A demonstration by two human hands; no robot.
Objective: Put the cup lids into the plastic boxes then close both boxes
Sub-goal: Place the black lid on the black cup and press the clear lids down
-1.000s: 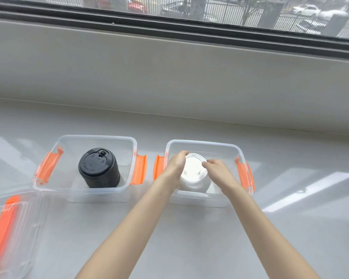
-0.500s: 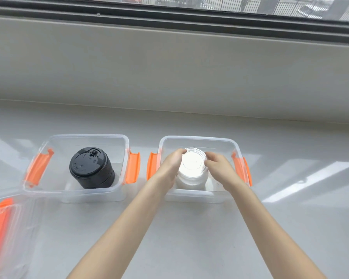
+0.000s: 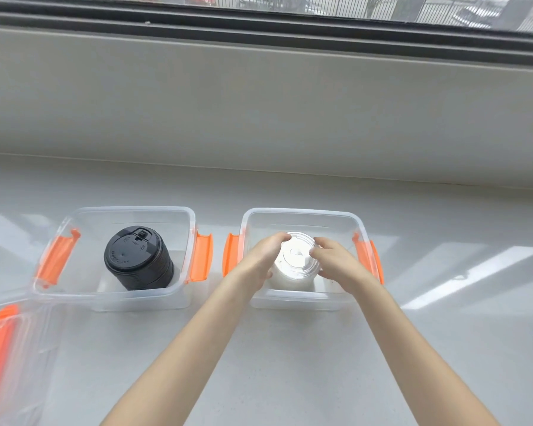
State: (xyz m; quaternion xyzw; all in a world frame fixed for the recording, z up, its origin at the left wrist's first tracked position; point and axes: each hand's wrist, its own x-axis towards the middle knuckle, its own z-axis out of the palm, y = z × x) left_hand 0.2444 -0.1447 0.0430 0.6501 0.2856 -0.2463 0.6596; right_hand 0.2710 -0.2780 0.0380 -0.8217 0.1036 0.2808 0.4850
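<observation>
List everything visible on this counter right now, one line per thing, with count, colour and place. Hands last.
left plastic box: 1, clear with orange latches, left of centre on the counter, open
black cup lids: 1 stack, black, inside the left plastic box
right plastic box: 1, clear with orange latches, right of the left one, open
clear cup lids: 1 stack, clear to whitish, inside the right plastic box, between both hands
box lid: 1 seen in part, clear with an orange latch, bottom left corner of the view
counter: 1, pale grey, under everything
window: 1, dark frame, along the top
left hand: 1, on the left side of the clear stack
right hand: 1, on its right side
</observation>
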